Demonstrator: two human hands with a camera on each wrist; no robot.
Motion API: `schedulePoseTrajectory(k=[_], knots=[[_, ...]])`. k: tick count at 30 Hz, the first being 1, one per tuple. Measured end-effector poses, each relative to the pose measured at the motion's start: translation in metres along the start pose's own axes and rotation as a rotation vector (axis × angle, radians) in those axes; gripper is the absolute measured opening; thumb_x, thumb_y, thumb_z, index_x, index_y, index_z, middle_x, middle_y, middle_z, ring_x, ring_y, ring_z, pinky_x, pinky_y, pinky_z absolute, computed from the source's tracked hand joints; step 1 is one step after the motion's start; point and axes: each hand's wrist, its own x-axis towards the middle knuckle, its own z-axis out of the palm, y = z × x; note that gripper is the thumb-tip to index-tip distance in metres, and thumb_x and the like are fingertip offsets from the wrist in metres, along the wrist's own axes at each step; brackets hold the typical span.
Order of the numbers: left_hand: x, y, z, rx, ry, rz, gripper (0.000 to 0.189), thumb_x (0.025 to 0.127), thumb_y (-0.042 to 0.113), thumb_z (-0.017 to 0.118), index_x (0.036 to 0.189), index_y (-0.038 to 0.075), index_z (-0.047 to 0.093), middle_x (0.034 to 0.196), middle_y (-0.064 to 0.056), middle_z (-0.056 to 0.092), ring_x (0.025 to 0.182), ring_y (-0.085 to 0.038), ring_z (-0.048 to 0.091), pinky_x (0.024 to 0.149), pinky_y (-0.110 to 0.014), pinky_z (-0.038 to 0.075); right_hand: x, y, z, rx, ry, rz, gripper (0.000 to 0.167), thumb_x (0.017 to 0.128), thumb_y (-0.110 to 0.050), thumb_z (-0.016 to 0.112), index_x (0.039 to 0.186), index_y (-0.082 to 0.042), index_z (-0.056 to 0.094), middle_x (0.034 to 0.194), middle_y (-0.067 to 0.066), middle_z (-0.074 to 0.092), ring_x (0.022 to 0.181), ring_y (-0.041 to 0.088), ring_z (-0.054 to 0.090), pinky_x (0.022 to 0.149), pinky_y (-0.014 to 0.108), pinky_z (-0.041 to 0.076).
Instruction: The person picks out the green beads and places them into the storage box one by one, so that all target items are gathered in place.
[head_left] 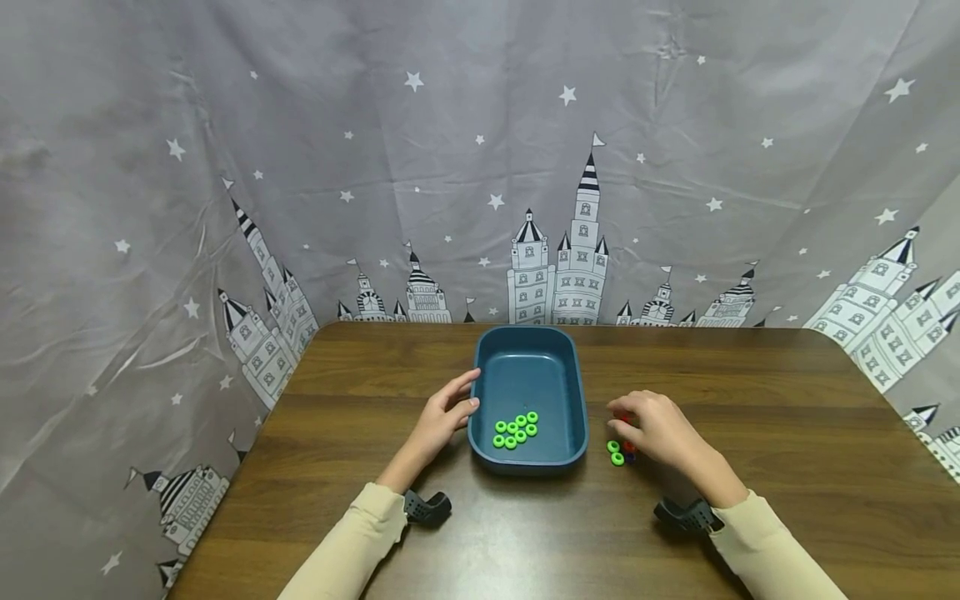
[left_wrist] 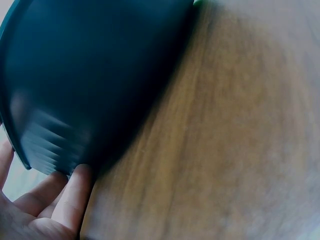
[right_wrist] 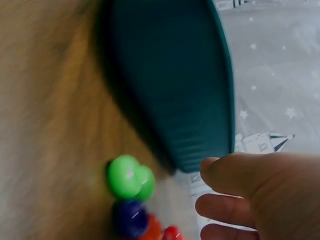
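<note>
A dark blue plastic bin (head_left: 528, 383) stands on the table with several bright green rings (head_left: 512, 428) grouped near its front left. My left hand (head_left: 444, 417) rests against the bin's left side, fingertips at the wall and rim. Right of the bin, my right hand (head_left: 658, 427) hovers over a small cluster of rings, its fingers loosely bent and partly covering them. Two green rings (head_left: 617, 458) show beside the hand. In the right wrist view a dark blue ring (right_wrist: 130, 218), an orange-red ring (right_wrist: 152, 228) and a red ring (right_wrist: 172, 233) lie close by; nothing shows between my fingers.
The brown wooden table (head_left: 360, 367) runs back to a grey curtain (head_left: 450, 167) printed with castles and stars. Dark wrist straps (head_left: 427, 507) sit on both forearms.
</note>
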Motion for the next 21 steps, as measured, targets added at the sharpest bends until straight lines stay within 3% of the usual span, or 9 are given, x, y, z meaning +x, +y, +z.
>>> schedulePoseTrajectory(k=[5,21], knots=[[0.0,0.002,0.0,0.004,-0.009,-0.006,0.053,0.103,0.011,0.056,0.155,0.01,0.043,0.152,-0.027,0.048,0.133,-0.042,0.055,0.098,-0.046,0.058,-0.012,0.008,0.005,-0.003,0.008,-0.017,0.017,0.081,-0.011,0.081,0.097,-0.006,0.078,0.083,-0.003,0.072,0.077,0.014,0.062,0.068,0.034,0.053],[0.001,0.0,-0.001,0.008,-0.009,-0.001,0.053,0.103,0.011,0.055,0.155,0.007,0.042,0.151,-0.03,0.048,0.131,-0.043,0.055,0.098,-0.045,0.058,-0.021,0.01,0.012,-0.006,-0.005,-0.088,0.017,0.078,-0.011,0.083,0.094,-0.009,0.078,0.085,-0.003,0.072,0.08,0.015,0.062,0.07,0.032,0.052]])
